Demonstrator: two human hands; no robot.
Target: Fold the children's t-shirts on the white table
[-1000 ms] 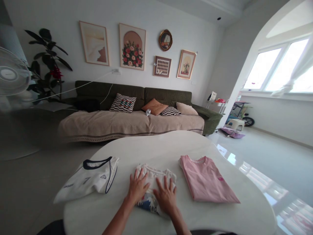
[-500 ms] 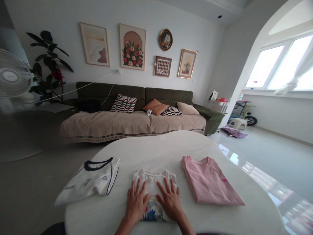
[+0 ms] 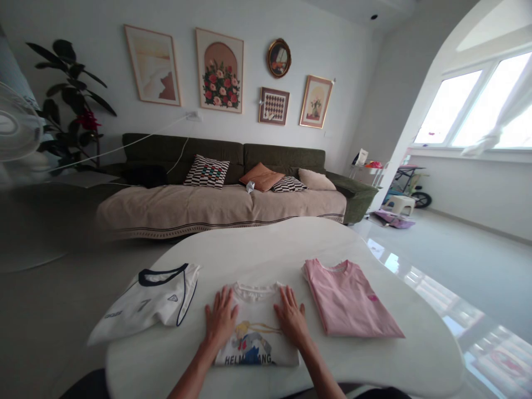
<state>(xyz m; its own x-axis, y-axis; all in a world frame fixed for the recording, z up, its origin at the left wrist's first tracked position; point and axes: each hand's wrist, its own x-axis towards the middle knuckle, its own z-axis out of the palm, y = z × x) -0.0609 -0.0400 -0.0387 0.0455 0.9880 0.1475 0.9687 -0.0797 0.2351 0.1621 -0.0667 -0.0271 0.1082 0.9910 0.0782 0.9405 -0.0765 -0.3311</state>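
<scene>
In front of me on the white table (image 3: 332, 368) lies a folded white T-shirt (image 3: 258, 310) with a coloured figure print and dark lettering, its collar pointing away. My left hand (image 3: 221, 318) rests flat on its left edge, fingers stretched out. On the right edge lies my right hand (image 3: 291, 317), also flat with fingers apart. A folded pink T-shirt (image 3: 351, 302) is to the right of it. To the left lies a white jersey (image 3: 155, 302) with a dark collar and a number 7, partly hanging past the table's edge.
Beyond the table stands a green sofa (image 3: 286, 155) with a beige cover (image 3: 216, 208) and several cushions. A white fan (image 3: 19, 124) and a plant are at the left. A small white stool (image 3: 399, 205) stands on the floor at the right.
My hands have moved apart, from the middle of the white T-shirt out to its side edges, so more of the print shows. The camera view has shifted slightly.
</scene>
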